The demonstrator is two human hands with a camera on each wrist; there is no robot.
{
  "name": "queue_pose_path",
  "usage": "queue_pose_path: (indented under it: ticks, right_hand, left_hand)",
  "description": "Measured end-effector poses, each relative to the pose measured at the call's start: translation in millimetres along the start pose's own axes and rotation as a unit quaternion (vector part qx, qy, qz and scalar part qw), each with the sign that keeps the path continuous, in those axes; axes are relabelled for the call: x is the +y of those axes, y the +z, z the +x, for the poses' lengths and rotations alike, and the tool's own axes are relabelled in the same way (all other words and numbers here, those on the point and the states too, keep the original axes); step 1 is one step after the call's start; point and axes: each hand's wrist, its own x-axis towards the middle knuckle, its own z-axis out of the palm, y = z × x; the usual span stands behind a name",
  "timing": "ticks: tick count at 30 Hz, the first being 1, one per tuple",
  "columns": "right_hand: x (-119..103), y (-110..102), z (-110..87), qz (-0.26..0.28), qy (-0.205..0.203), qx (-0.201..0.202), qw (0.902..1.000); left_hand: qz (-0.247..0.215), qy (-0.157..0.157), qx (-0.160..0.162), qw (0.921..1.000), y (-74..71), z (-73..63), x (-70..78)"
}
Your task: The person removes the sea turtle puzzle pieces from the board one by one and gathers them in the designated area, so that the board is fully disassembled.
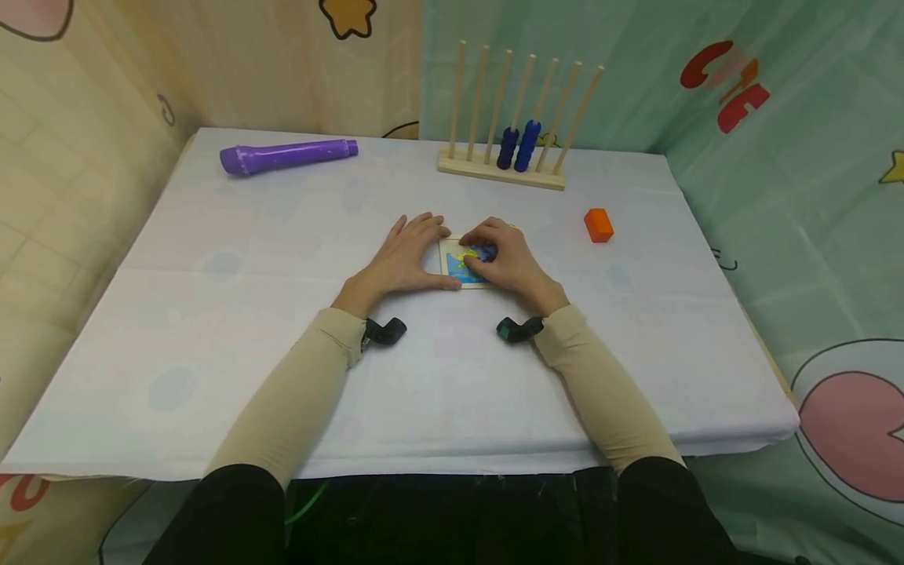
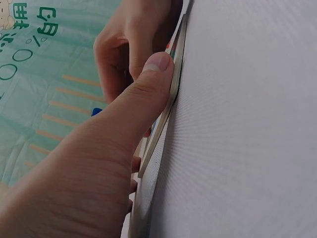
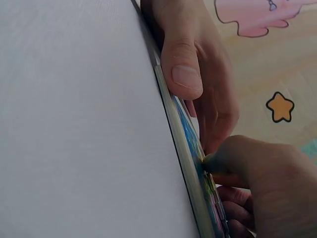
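A small wooden picture puzzle board [image 1: 444,255] with a pale frame and a blue picture [image 1: 455,271] lies between both hands. My left hand [image 1: 404,263] is spread along its left side. Its thumb [image 2: 158,62] presses the near edge, and the other fingers reach the far left side. Over the board's right part is my right hand [image 1: 510,255]. Its thumb and index finger are curled together on a yellow and dark puzzle piece [image 1: 487,253], largely covered by the hand. In the right wrist view, the right thumb [image 3: 215,161] touches the picture surface.
A purple toy microphone-like stick [image 1: 289,156] lies at the back left. A wooden peg rack [image 1: 501,172] with dark blue beads on two pegs stands at the back. An orange block [image 1: 599,225] sits to the right. Something yellow [image 1: 514,227] peeks out behind my right hand.
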Motion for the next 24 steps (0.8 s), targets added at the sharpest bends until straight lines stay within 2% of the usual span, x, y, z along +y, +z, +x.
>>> queue_pose_path:
  ticks: [11, 19, 24]
  right_hand:
    - [0.0, -9.5, -2.3, 0.018, 0.004, -0.03, 0.9994]
    - [3.4, -8.6, -1.9, 0.041, 0.005, -0.026, 0.9988]
    - [4.7, -8.6, -3.9, 0.08, 0.027, -0.023, 0.9962]
  left_hand:
    - [0.001, -0.006, -0.006, 1.0, -1.4, -0.5, 2.7]
    - [0.001, -0.003, -0.007, 1.0, -3.9, -1.6, 5.1]
    - [0.003, -0.002, -0.003, 1.0, -2.2, -0.3, 5.2]
